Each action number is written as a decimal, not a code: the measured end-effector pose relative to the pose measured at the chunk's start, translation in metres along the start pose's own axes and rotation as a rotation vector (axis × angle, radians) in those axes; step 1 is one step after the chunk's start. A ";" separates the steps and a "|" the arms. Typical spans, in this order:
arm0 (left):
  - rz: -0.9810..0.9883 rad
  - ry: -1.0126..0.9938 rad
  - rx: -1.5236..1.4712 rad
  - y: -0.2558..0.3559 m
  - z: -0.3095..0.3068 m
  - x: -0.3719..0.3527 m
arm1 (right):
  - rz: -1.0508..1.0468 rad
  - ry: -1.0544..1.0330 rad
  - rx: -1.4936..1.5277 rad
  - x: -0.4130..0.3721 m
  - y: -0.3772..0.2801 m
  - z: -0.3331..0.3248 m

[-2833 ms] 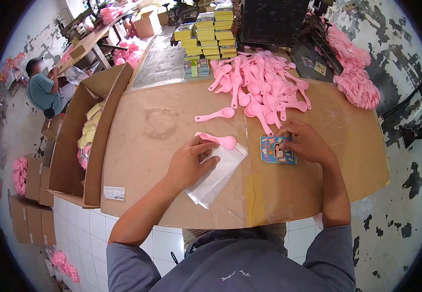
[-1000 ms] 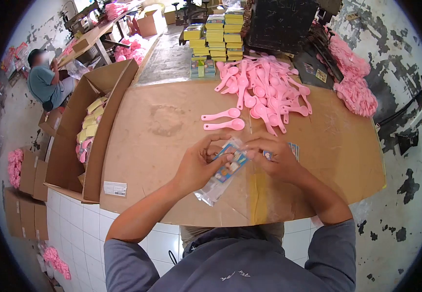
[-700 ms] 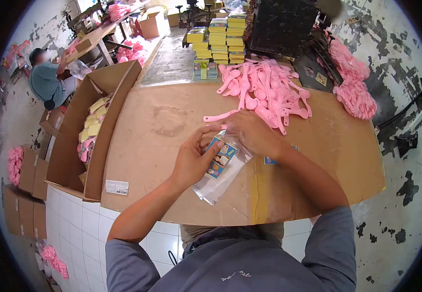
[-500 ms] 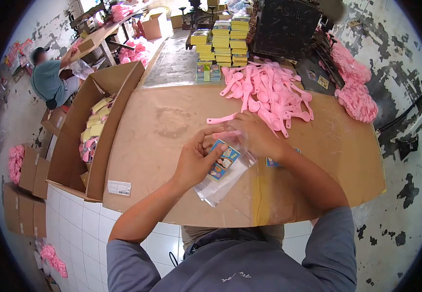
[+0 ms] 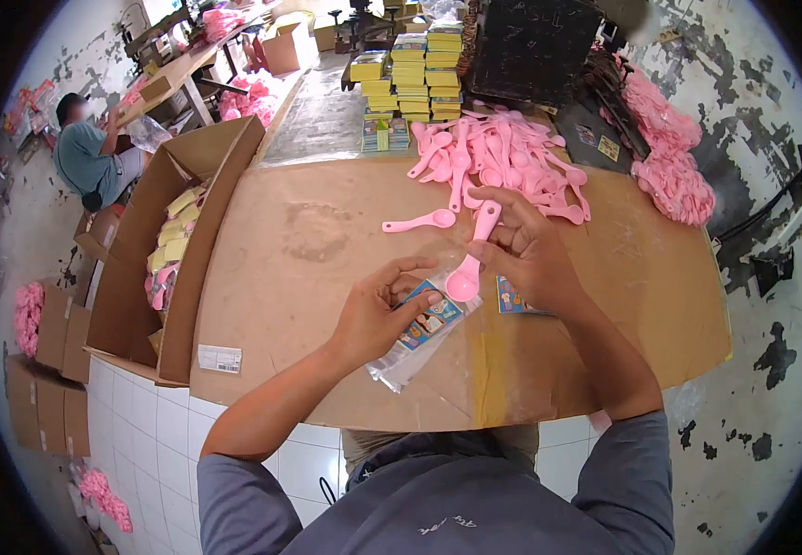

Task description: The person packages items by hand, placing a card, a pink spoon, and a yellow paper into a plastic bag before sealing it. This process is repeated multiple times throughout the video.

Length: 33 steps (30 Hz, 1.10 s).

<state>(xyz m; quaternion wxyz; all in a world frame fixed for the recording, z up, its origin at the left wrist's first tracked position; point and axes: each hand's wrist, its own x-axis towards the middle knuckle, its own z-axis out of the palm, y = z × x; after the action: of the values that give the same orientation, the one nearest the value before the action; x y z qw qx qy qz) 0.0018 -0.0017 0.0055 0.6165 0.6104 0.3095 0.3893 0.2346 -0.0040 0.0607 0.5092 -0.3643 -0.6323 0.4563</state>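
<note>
My left hand (image 5: 378,313) is closed on a clear plastic bag (image 5: 399,368), its thumb pressed over a blue printed card (image 5: 427,324) in the bag. In my right hand (image 5: 532,257) a pink measuring spoon (image 5: 484,231) is pinched by its handle, bowl downward, overlapping the bag's upper right end. Another pink spoon (image 5: 416,222) lies alone just beyond the hands. Behind it spreads a heap of pink spoons (image 5: 512,157). A second blue card (image 5: 512,298) rests on the cardboard, partly hidden by my right hand.
A cardboard sheet (image 5: 280,305) covers the table. Stacks of yellow-edged cards (image 5: 410,79) stand at the back, beside a black box (image 5: 530,55). An open carton (image 5: 225,213) of packed pieces is at left; a seated person (image 5: 91,153) works beyond it. Pink bundles (image 5: 674,185) hang at right.
My right hand has moved away from the bag's mouth to the right, and the spoon now shows clearly in it, bowl down. My left hand stays on the bag and card.
</note>
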 end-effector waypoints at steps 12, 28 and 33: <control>-0.021 0.012 -0.038 -0.012 -0.002 0.002 | -0.093 0.140 -0.141 -0.008 0.025 0.010; -0.105 -0.188 -0.266 0.000 -0.012 0.003 | -0.342 -0.276 -0.501 0.002 -0.010 0.010; 0.014 -0.174 -0.309 0.005 -0.009 0.001 | -0.321 -0.440 -0.228 0.002 -0.039 0.004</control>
<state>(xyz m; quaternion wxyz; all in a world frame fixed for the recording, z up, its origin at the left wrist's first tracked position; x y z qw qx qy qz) -0.0059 0.0037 0.0101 0.7247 0.5420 0.1873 0.3820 0.2304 -0.0148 0.0978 0.3814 -0.2069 -0.8241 0.3641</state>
